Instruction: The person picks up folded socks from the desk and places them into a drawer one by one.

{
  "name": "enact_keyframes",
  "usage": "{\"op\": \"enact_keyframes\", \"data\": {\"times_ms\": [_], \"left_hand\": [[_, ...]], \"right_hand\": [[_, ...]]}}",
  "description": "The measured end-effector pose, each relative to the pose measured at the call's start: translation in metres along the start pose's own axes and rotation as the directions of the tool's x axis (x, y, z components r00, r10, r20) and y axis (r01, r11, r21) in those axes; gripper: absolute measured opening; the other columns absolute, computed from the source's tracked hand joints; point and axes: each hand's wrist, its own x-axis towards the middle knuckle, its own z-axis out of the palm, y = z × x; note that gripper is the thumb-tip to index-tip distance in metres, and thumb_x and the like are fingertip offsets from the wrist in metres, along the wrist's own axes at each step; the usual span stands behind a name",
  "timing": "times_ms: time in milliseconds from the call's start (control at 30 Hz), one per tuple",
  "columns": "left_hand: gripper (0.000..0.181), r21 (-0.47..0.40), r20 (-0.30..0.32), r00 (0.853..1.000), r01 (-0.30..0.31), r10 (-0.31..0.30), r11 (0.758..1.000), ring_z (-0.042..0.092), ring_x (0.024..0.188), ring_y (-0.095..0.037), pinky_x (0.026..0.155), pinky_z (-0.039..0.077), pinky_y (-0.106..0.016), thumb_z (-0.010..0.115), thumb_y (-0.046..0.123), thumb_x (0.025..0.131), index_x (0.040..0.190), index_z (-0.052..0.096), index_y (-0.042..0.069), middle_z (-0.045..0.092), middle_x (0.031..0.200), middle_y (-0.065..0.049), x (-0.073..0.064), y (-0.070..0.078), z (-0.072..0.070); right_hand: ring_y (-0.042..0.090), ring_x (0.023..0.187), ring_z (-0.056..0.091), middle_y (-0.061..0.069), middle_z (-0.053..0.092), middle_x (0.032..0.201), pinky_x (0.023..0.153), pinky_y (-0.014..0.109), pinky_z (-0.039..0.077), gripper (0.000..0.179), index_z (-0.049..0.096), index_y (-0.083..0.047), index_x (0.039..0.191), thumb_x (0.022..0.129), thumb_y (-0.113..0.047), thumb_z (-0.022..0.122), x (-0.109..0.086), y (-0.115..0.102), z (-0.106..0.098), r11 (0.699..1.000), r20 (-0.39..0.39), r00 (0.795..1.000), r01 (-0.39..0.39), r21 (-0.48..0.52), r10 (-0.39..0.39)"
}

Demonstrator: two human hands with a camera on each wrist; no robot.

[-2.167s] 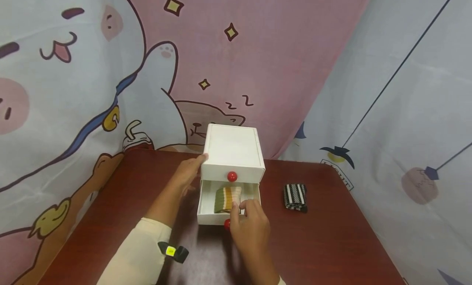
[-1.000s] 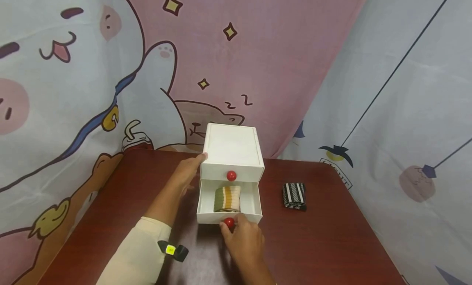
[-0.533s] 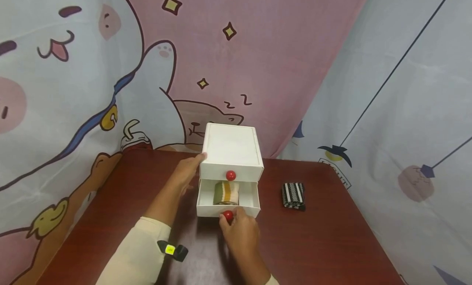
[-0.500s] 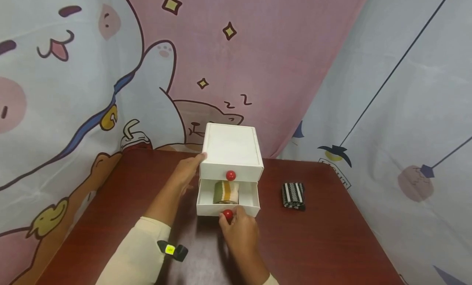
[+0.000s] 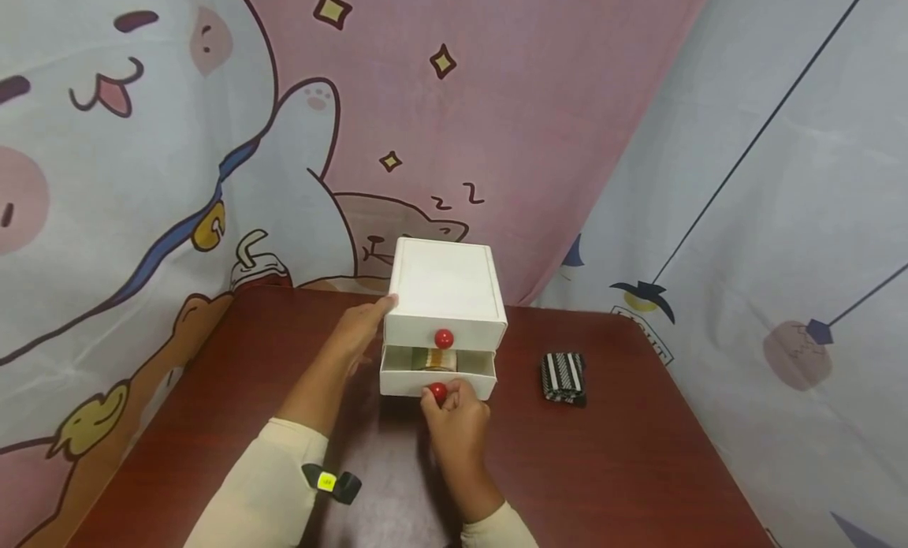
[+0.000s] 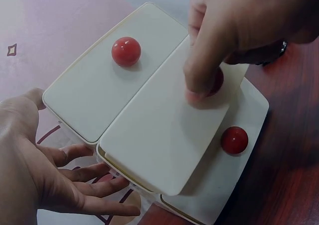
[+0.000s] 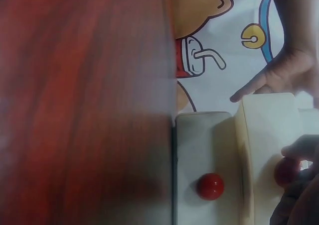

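Note:
A white drawer cabinet [image 5: 447,280] with red knobs stands on the table. Its middle drawer [image 5: 404,384] is partly pulled out, and my right hand [image 5: 457,430] pinches that drawer's red knob [image 5: 437,393] between thumb and fingers. Inside lies a folded green, yellow and cream ribbed fabric piece [image 5: 435,360], probably a sock, partly hidden under the top drawer front. My left hand [image 5: 357,335] rests against the cabinet's left side. In the left wrist view its fingers [image 6: 94,190] are spread and loosely extended. The bottom drawer, with its own red knob [image 6: 234,140], is pushed in.
Right of the cabinet lies a folded black-and-white striped fabric bundle [image 5: 563,377] on the dark red-brown table [image 5: 624,453]. Behind the table hangs a cartoon-printed cloth [image 5: 553,138], close to the cabinet's back.
My right hand moved from above the fabric piece to the drawer knob and gripped it. The drawer then slid inward, covering more of the fabric. My left hand stayed at the cabinet's side.

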Motion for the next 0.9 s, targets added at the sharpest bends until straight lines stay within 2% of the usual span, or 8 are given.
{"op": "enact_keyframes", "data": {"times_ms": [167, 267, 633, 900], "left_hand": [[0.080, 0.002, -0.002, 1.000, 0.002, -0.002, 1.000, 0.053, 0.150, -0.047, 0.112, 0.044, -0.083, 0.055, 0.066, 0.104, 0.158, 0.053, 0.007, 0.049, 0.166, -0.023, 0.001, -0.001, -0.001], [0.082, -0.003, 0.001, 1.000, 0.003, -0.003, 1.000, 0.049, 0.153, -0.048, 0.112, 0.042, -0.084, 0.055, 0.066, 0.104, 0.160, 0.051, 0.007, 0.046, 0.168, -0.023, 0.001, -0.001, -0.001], [0.084, 0.008, -0.005, 1.000, 0.018, -0.018, 1.000, 0.049, 0.153, -0.047, 0.112, 0.044, -0.082, 0.055, 0.067, 0.103, 0.162, 0.048, 0.008, 0.043, 0.170, -0.021, 0.001, 0.000, -0.001], [0.081, 0.018, -0.015, 1.000, 0.017, -0.016, 1.000, 0.055, 0.147, -0.045, 0.112, 0.045, -0.080, 0.056, 0.065, 0.102, 0.157, 0.053, 0.006, 0.052, 0.162, -0.022, 0.002, 0.001, 0.001]], "right_hand": [[-0.005, 0.047, 0.041, -0.010, 0.050, 0.051, 0.046, 0.020, 0.036, 0.025, 0.070, -0.008, 0.081, 0.077, -0.013, 0.094, 0.007, 0.000, 0.010, 0.987, 0.030, 0.989, -0.147, 0.061, 0.146], [-0.002, 0.047, 0.043, -0.010, 0.051, 0.052, 0.047, 0.023, 0.039, 0.025, 0.069, -0.008, 0.083, 0.078, -0.013, 0.093, 0.011, 0.002, 0.016, 0.977, 0.027, 0.981, -0.192, 0.093, 0.190], [0.001, 0.047, 0.045, -0.011, 0.050, 0.052, 0.054, 0.025, 0.043, 0.024, 0.070, -0.005, 0.084, 0.078, -0.010, 0.093, 0.022, 0.009, 0.029, 0.971, -0.007, 0.979, -0.201, 0.132, 0.204], [0.000, 0.047, 0.045, -0.008, 0.052, 0.051, 0.053, 0.026, 0.043, 0.024, 0.071, -0.002, 0.085, 0.077, -0.009, 0.093, 0.030, 0.015, 0.036, 0.975, -0.011, 0.984, -0.175, 0.133, 0.178]]}}
